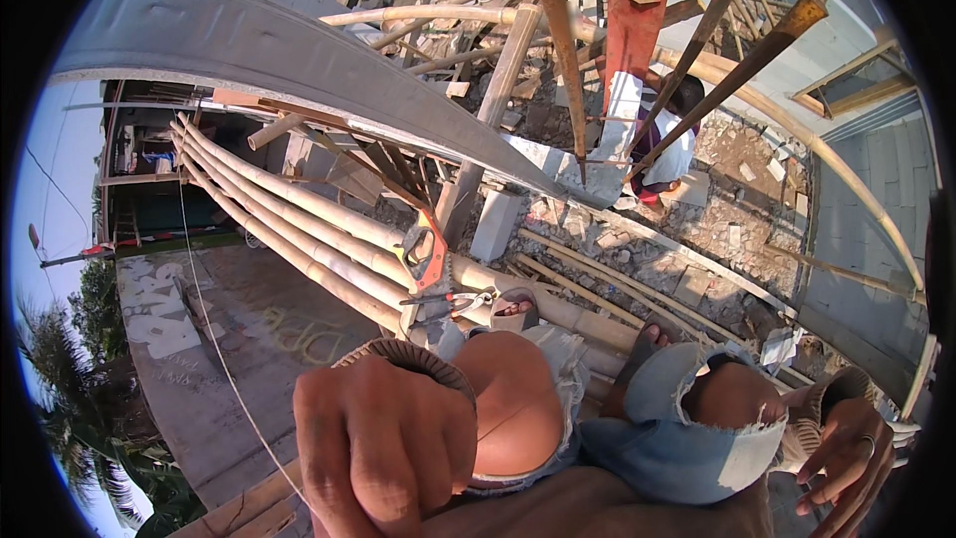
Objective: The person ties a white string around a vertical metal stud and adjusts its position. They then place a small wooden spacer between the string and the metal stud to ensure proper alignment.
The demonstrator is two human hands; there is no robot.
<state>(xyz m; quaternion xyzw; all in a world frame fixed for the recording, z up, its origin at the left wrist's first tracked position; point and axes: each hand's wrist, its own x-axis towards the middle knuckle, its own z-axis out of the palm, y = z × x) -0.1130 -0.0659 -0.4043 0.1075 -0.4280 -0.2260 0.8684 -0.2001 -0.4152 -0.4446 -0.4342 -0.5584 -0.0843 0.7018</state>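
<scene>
My left hand (pixel 388 443) is closed in a fist in front of my knee, over the near end of a wooden beam (pixel 244 513). A thin taut string (pixel 214 334) runs from the bamboo tips down to the edge of this fist; whether the fingers grip it is hidden. My right hand (pixel 846 463), with a ring, hangs at the lower right beside my knee, fingers apart and nothing seen in them. Beyond my feet, a handsaw (pixel 426 249) with an orange handle stands upright against the bamboo poles (pixel 319 254). Pincers (pixel 463 304) with dark and red handles lie beside it.
I perch on bamboo above rubble-strewn ground (pixel 737 154). A large grey metal beam (pixel 299 70) crosses ahead. Rusty poles (pixel 558 40) and a red-painted post (pixel 629 40) rise nearby. Another person (pixel 677 130) is below at the right. A concrete slab (pixel 239 309) lies left.
</scene>
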